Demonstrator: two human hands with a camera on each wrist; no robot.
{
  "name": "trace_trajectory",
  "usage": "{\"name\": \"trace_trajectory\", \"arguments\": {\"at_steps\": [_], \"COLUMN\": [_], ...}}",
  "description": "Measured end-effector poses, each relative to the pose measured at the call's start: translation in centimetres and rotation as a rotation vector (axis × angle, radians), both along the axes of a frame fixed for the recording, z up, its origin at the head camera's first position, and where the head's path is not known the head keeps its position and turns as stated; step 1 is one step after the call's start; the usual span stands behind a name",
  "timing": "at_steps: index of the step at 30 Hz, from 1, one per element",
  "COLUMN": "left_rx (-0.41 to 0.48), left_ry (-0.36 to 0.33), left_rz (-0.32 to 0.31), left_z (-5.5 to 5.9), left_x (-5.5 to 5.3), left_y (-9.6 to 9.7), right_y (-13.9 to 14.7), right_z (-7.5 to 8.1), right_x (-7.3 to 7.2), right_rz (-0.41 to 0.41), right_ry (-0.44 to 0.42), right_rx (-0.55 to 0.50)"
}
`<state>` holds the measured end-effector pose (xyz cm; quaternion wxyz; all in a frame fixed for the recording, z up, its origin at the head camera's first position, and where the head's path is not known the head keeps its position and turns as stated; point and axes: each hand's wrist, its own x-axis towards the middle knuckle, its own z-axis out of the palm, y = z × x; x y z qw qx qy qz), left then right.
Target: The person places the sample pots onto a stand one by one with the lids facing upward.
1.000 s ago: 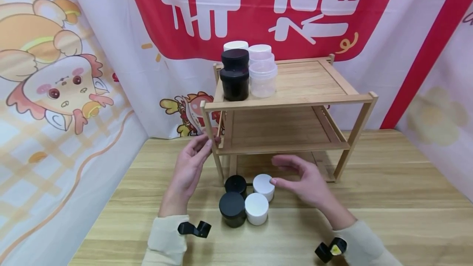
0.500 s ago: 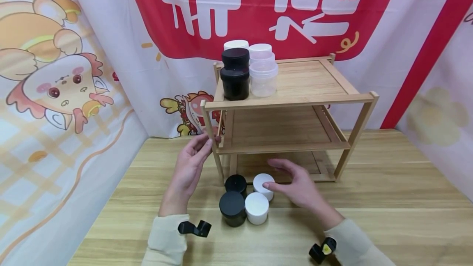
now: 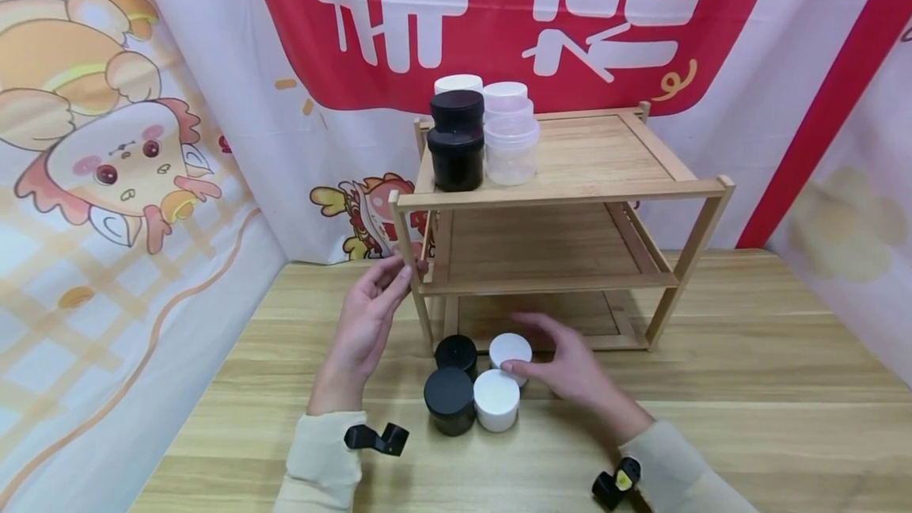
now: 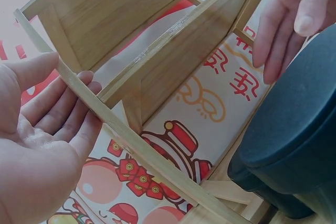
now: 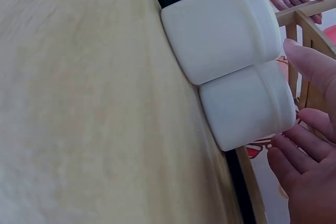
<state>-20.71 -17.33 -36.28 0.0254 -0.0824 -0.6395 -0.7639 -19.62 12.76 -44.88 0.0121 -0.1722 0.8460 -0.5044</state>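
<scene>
My left hand (image 3: 365, 323) holds the front left post of a wooden shelf (image 3: 549, 198), its thumb and fingers on either side of the post (image 4: 123, 129). With fingers spread apart, my right hand (image 3: 570, 361) hovers at the white jars. Its thumb overlaps the edge of the rear white jar (image 3: 510, 347) in the head view, and its fingers (image 5: 296, 153) reach behind that jar. The front white jar (image 3: 496, 396) stands just before it. Beside them on the left are a rear black jar (image 3: 456, 353) and a larger front black jar (image 3: 450, 396).
On the shelf's top board, at the left, stand stacked black jars (image 3: 457, 145), clear jars (image 3: 511, 150) and white-lidded jars (image 3: 457, 84). The shelf's middle board (image 3: 541, 248) lies below. A wooden table (image 3: 755, 355) carries everything, with a printed cloth (image 3: 342, 141) behind.
My right hand has shifted left and slightly toward me, so its thumb has come over the rear white jar's edge. My left hand has stayed on the post.
</scene>
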Motion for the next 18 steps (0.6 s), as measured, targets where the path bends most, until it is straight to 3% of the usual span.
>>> {"name": "trace_trajectory", "arguments": {"at_steps": [18], "left_rx": [-0.002], "left_ry": [-0.013], "left_rz": [0.006], "left_z": [0.14], "left_x": [0.06], "left_y": [0.06], "right_y": [-0.46], "right_z": [-0.26], "right_x": [0.23], "right_rz": [0.019], "right_ry": [-0.117], "right_rx": [0.024]}}
